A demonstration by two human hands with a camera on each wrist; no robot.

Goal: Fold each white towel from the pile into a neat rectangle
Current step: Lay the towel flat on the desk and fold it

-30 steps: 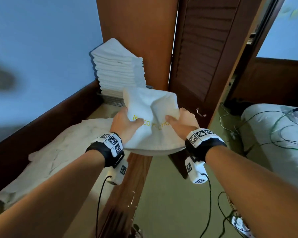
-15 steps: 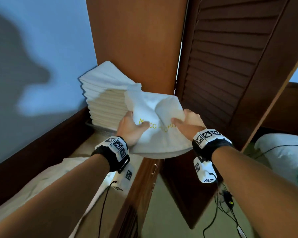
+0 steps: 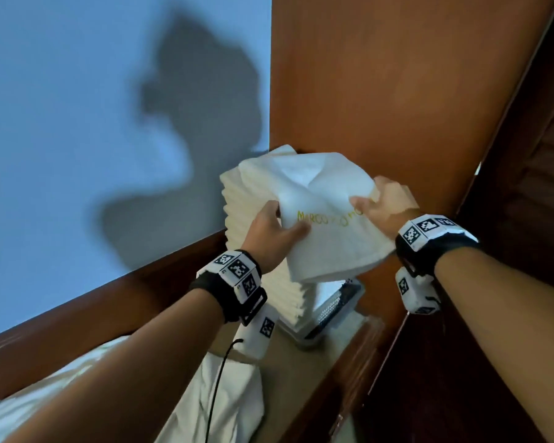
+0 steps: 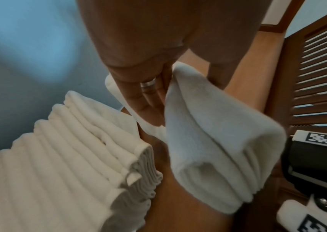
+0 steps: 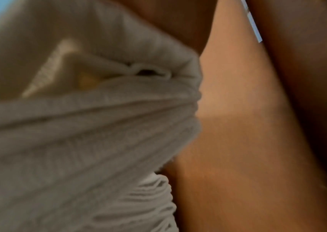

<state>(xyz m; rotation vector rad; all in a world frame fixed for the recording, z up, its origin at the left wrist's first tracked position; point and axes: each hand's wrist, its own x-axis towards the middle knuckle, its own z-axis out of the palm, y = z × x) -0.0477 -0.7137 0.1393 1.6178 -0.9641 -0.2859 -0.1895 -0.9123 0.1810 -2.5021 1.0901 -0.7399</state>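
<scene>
Currently held item: folded white towel (image 3: 327, 225), raised in front of the stack, partly creased, with yellow lettering on its near face.
Left hand (image 3: 269, 238): grasps the towel's left edge, thumb on top, fingers (image 4: 148, 100) underneath; a ring shows on one finger in the left wrist view.
Right hand (image 3: 384, 206): grasps the towel's right edge, thumb on the near face.
Towel stack (image 3: 250, 212): tall pile of folded white towels, just behind and left of the held towel, standing in a perforated white tray (image 3: 333, 308) on the counter (image 3: 301, 362).
Obstruction, right: wooden cabinet panel (image 3: 381, 91) rises directly behind the stack and the held towel; a louvered door (image 4: 321, 62) stands further right.
Obstruction, left: blue wall (image 3: 61, 107) with a dark wooden rail (image 3: 109, 298) along its base.
Near left: loose white cloth (image 3: 231, 404) spread over the counter, cut off by the frame edge.
Hidden: the held towel covers the stack's top right portion; contact between the two cannot be determined.
Lettering: partly folded under, only "MARCO" is readable.
Right wrist view: blurred; shows only towel folds (image 5: 79, 125) against the wood panel; the fingers are not distinguishable.
</scene>
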